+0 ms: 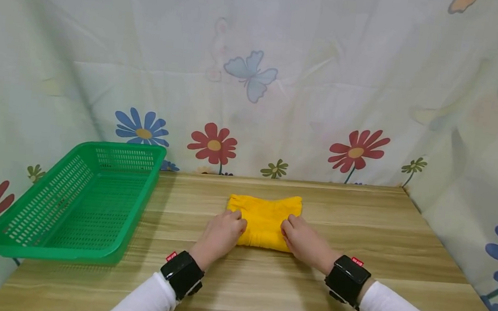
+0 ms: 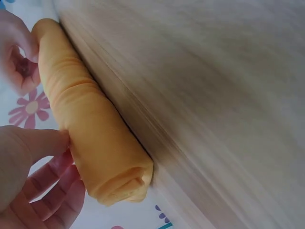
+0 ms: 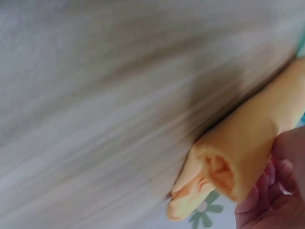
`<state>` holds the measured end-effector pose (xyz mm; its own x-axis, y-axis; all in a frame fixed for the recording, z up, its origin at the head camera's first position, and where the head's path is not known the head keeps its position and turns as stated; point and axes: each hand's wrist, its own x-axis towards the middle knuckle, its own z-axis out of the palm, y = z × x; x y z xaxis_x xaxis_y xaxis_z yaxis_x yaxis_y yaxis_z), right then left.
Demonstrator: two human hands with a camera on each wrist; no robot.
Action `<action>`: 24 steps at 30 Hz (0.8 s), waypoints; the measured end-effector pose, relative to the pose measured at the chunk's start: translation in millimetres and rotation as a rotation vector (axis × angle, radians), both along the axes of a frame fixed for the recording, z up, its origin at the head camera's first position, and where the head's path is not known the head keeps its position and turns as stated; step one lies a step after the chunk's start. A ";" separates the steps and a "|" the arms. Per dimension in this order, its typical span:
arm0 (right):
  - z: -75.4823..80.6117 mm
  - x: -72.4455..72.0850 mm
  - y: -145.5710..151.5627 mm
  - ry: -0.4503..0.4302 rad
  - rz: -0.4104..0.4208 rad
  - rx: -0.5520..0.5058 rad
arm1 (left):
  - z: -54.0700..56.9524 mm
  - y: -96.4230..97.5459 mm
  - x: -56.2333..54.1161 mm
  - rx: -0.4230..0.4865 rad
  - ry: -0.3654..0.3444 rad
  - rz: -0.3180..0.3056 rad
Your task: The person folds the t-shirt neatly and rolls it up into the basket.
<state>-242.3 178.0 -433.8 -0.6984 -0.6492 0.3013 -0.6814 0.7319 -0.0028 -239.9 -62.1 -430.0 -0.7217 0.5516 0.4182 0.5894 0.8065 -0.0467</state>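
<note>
A yellow cloth (image 1: 263,218) lies on the wooden table, its near part rolled into a thick tube and its far part flat. My left hand (image 1: 221,234) pinches the left part of the roll, with thumb and fingers bent at it. On the right side, my right hand (image 1: 309,242) grips the roll in the same manner. From the left wrist, the roll (image 2: 93,124) shows a spiral end, and the thumb presses its side. In the right wrist view the coiled end of the cloth (image 3: 248,143) is loose, with a flatter layer below it.
A green plastic basket (image 1: 120,243) with slotted sides stands on the left of the table (image 1: 258,296). Behind and on both sides hangs a pale curtain (image 1: 296,130) printed with flowers and a butterfly. Black bands (image 1: 347,281) sit on both wrists.
</note>
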 end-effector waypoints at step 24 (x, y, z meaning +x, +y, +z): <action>-5.8 10.4 -3.5 0.173 -0.016 0.215 | -4.1 2.7 -1.7 -0.167 0.035 0.019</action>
